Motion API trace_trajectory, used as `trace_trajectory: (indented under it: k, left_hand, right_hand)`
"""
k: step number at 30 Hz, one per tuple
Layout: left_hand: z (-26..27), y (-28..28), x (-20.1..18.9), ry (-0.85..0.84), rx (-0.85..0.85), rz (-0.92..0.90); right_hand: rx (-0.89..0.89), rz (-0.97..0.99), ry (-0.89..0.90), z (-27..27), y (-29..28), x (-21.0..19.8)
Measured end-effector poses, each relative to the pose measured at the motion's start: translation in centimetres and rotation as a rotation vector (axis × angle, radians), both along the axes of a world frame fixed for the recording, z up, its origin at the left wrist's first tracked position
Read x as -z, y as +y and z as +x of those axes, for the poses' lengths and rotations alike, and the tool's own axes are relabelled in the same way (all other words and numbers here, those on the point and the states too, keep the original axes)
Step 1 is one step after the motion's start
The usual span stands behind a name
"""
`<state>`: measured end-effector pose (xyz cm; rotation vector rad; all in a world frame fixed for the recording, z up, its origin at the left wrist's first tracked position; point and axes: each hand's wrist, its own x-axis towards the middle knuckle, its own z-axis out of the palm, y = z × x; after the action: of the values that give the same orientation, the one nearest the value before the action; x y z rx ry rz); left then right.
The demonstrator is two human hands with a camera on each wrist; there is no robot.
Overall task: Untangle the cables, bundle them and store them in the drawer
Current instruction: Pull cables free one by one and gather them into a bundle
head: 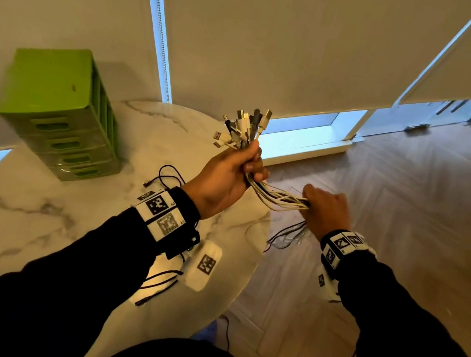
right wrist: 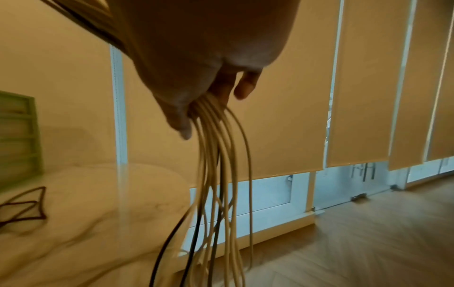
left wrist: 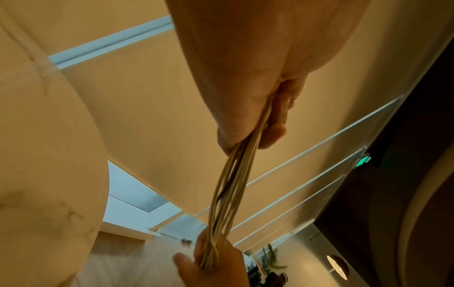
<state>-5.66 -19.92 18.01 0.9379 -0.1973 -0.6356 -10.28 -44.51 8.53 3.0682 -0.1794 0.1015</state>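
Left grip (head: 228, 174) is clamped around the bundle of mostly white charging cables (head: 278, 197) just below their fanned-out plug ends (head: 245, 128), held up in open air past the far right edge of the round white marble surface (head: 44, 213). Right grip (head: 325, 211) is closed around the same cables lower down, out over the wooden herringbone floor (head: 405, 200) beyond the surface's edge, with the loose tails hanging below it. At the surface's back left stands the green plastic 4-drawer unit (head: 63, 113), all drawers shut, and thin black cables (head: 168, 177) lie near the middle, well apart from it.
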Motion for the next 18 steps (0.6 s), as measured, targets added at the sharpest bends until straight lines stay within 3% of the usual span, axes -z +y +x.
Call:
trace_trajectory:
  k: [3, 6, 8, 10, 13, 16, 18]
  left_hand:
    - [-0.9, -1.3, 0.0, -0.031, 0.049, 0.032]
    - [-1.8, -3.0, -0.3, -0.079, 0.113, 0.039]
    - [-2.3, -4.0, -0.4, -0.075, 0.144, 0.034]
    - [-2.8, -4.8, -0.4, -0.095, 0.189, 0.051]
    - [-3.2, -5.7, 0.6, -0.167, 0.264, 0.143]
    - [-3.2, -6.1, 1.0, -0.185, 0.295, 0.22]
    - [-2.9, -5.9, 0.6, -0.35, 0.292, 0.432]
  right_hand:
    - [0.068, -0.088, -0.023, -1.2, -1.9, -0.7]
    - [0.043, 0.007, 0.234, -2.6, -2.6, -0.7]
    - [0.018, 0.157, 0.416, -3.7, -2.1, -0.8]
    - [-0.008, 0.318, 0.476, -4.7, -0.9, -1.3]
    - [-0.069, 0.597, 0.368, -5.1, 2.3, -2.9]
    - [-0.034, 1.025, 0.397, -4.7, 5.2, -4.2]
    - [-0.04, 1.218, 0.292, -4.6, 6.2, -4.7]
